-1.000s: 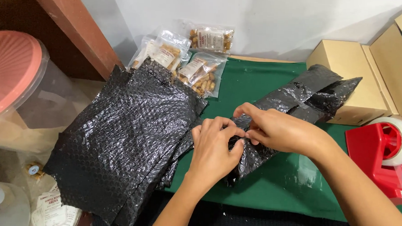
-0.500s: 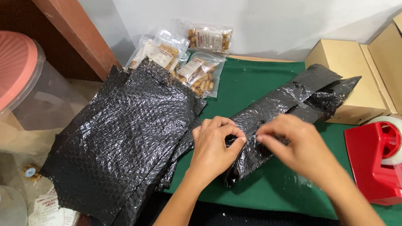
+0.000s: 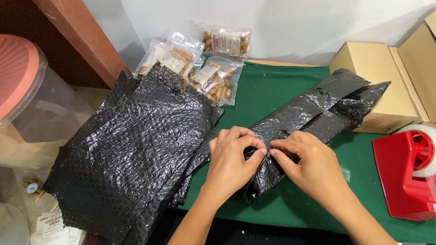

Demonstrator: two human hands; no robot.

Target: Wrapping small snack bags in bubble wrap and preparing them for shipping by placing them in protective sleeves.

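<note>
Green cloth (image 3: 297, 101) covers the work table, where a wide stack of black bubble-wrap sheets (image 3: 133, 148) spreads across its left edge. Right of the stack, a long roll of black bubble wrap (image 3: 317, 105) lies slantwise on the cloth, its far end touching plain tan cardboard boxes (image 3: 377, 70) at the right. Both hands meet on the roll's near end: the left hand (image 3: 231, 162) pinches the wrap between thumb and curled fingers, and the right hand (image 3: 311, 166) pinches it just beside, fingertips nearly touching. A red tape dispenser (image 3: 409, 175) with a clear roll stands near the right edge. Clear snack pouches (image 3: 215, 78) with white rectangular labels lean against the wall behind the stack, one lying flat above the others.
</note>
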